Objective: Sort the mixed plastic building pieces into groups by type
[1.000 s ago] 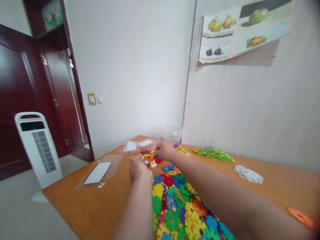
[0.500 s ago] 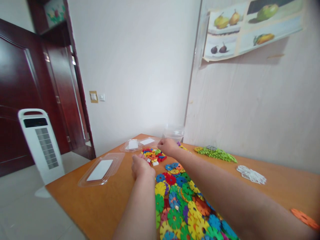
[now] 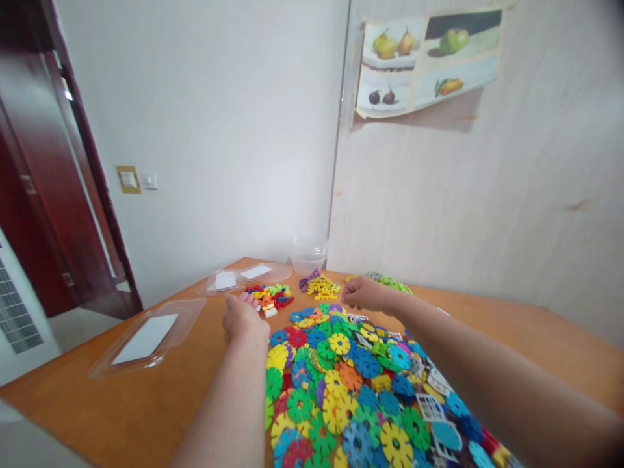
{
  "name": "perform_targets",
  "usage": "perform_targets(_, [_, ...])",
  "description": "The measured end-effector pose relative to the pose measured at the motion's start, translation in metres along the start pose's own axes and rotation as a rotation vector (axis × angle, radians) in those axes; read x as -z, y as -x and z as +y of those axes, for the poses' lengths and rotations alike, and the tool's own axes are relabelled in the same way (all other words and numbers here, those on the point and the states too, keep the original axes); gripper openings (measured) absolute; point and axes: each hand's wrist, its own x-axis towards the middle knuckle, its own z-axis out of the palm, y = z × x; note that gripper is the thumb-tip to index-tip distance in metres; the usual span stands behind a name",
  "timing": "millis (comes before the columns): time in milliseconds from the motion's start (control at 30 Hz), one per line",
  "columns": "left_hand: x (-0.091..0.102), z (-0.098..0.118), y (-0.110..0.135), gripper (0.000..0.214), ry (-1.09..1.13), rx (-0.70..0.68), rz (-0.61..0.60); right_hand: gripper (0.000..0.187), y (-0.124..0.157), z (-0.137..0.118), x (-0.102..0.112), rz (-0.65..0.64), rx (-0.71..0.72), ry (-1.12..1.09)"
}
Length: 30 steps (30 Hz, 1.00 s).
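Note:
My left hand [image 3: 245, 320] is turned palm up with curled fingers, at the near left side of a small pile of red, yellow, green and white plastic pieces [image 3: 269, 298]. Whatever lies inside its fingers is hidden. Further right, my right hand [image 3: 369, 295] has its fingers pressed together and pointing down, just past the far edge of the big heap of notched flower-shaped discs [image 3: 336, 390]. Nothing shows clearly between those fingertips. A cluster of yellow pieces [image 3: 322, 287] lies left of my right hand, with purple pieces [image 3: 309, 279] beside it.
A clear plastic tub [image 3: 309, 255] stands at the table's far corner. Clear lids with white labels [image 3: 146, 338] lie along the left edge of the wooden table [image 3: 160, 409]. Green pieces [image 3: 394, 284] sit behind my right hand. White lattice pieces [image 3: 431, 408] mix into the heap's right side.
My view has turned right. My right hand has moved right, away from the tub, uncovering the yellow and purple pieces. My left hand stays beside the small pile.

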Motion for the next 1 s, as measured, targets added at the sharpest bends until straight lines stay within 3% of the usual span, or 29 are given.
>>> perform_targets(267, [0.000,0.000,0.001,0.029,-0.016,-0.020,-0.019,0.007,0.036,0.060,0.019,-0.203,-0.105,0.076])
perform_targets(500, [0.001,0.001,0.001,0.029,-0.031,-0.011,-0.019,0.012,0.043,0.068,0.017,-0.163,-0.164,0.077])
perform_targets(733, [0.002,0.002,-0.001,0.027,0.000,0.008,0.002,0.006,0.023,0.049,0.015,-0.057,-0.085,-0.065])
perform_targets(1000, [0.004,-0.004,-0.008,0.035,0.039,0.023,0.010,0.008,-0.023,-0.028,-0.025,0.078,0.103,-0.135])
